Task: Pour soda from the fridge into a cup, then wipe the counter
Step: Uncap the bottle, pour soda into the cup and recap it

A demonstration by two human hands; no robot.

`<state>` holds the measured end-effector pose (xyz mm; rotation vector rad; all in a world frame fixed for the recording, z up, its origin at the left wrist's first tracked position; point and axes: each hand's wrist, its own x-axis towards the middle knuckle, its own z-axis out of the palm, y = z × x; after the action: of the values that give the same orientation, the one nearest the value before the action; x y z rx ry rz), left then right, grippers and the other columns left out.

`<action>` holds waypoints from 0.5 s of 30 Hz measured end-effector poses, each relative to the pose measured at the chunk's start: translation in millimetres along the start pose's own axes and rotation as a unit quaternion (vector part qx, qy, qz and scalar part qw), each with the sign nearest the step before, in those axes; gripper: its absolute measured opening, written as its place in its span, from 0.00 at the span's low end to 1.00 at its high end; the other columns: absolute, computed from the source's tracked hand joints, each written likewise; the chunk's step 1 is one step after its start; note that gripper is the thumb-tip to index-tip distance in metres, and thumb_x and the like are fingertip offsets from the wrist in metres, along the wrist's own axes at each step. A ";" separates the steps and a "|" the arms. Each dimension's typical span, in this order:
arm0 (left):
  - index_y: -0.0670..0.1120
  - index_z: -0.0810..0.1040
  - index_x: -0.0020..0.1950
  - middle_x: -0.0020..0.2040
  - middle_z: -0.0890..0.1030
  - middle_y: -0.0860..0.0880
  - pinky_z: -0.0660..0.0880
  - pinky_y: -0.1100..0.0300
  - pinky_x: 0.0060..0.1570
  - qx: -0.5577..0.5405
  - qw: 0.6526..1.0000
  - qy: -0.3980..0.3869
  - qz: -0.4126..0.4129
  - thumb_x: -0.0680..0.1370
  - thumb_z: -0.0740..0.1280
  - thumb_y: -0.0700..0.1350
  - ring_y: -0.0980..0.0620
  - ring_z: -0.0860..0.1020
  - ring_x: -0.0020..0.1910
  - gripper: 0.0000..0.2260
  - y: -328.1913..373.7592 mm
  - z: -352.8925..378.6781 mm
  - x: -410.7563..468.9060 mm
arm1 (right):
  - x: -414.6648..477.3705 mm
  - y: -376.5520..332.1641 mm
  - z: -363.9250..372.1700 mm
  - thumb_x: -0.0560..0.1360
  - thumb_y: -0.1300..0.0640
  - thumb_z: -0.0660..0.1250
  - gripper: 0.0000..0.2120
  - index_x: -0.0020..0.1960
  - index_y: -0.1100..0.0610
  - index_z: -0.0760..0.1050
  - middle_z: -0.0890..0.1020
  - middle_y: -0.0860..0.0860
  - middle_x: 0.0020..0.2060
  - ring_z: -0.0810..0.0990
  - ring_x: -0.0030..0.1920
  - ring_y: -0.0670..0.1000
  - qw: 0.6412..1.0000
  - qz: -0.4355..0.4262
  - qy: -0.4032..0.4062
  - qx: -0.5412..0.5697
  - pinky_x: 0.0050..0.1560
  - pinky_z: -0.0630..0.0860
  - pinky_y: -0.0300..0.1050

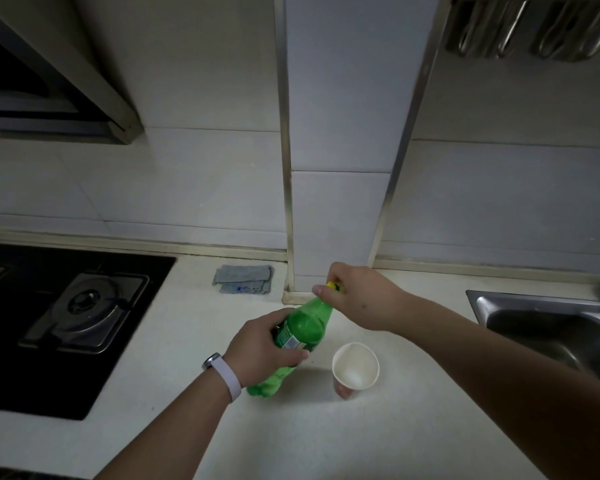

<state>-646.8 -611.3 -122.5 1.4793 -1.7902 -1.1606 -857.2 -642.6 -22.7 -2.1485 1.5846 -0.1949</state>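
A green plastic soda bottle point(305, 327) stands on the white counter point(309, 438), leaning away from me. My left hand point(260, 348) grips its labelled middle. My right hand point(361, 296) is curled over the yellow cap point(333, 286) at the top. An empty white paper cup point(354, 370) stands upright on the counter just right of the bottle's base. A folded grey-blue cloth point(243, 278) lies by the back wall.
A black gas hob point(70, 313) fills the counter's left side. A steel sink point(551, 327) sits at the right. A tiled wall column point(336, 202) juts out behind the bottle. A range hood point(49, 81) hangs at upper left.
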 end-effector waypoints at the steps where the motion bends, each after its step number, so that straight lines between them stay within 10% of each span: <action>1: 0.67 0.76 0.57 0.49 0.84 0.61 0.79 0.65 0.49 0.000 1.000 -0.002 -0.001 0.62 0.80 0.52 0.64 0.81 0.48 0.26 -0.1 0.2 -0.5 | -2.3 0.8 0.5 0.79 0.38 0.56 0.17 0.51 0.52 0.69 0.78 0.51 0.37 0.75 0.37 0.50 1.000 -0.017 -0.008 0.003 0.37 0.72 0.47; 9: 0.65 0.78 0.57 0.51 0.85 0.60 0.79 0.65 0.49 -0.012 0.998 -0.065 -0.013 0.64 0.81 0.46 0.62 0.82 0.49 0.27 -2.3 3.9 -1.4 | -13.8 22.1 -7.3 0.80 0.47 0.62 0.03 0.51 0.43 0.68 0.75 0.45 0.44 0.75 0.44 0.47 0.988 -0.126 -0.086 0.034 0.46 0.75 0.47; 15: 0.63 0.78 0.57 0.49 0.85 0.58 0.77 0.69 0.44 -0.025 0.997 -0.068 -0.010 0.65 0.81 0.44 0.63 0.82 0.46 0.26 4.8 13.5 -0.1 | -16.3 27.4 -1.2 0.76 0.37 0.63 0.15 0.47 0.49 0.72 0.75 0.46 0.36 0.72 0.36 0.47 0.997 -0.007 -0.004 0.071 0.38 0.71 0.44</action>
<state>-660.3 -607.3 -124.8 1.4232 -1.8245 -1.3356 -886.8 -634.1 -31.2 -2.0497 1.5054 -0.2930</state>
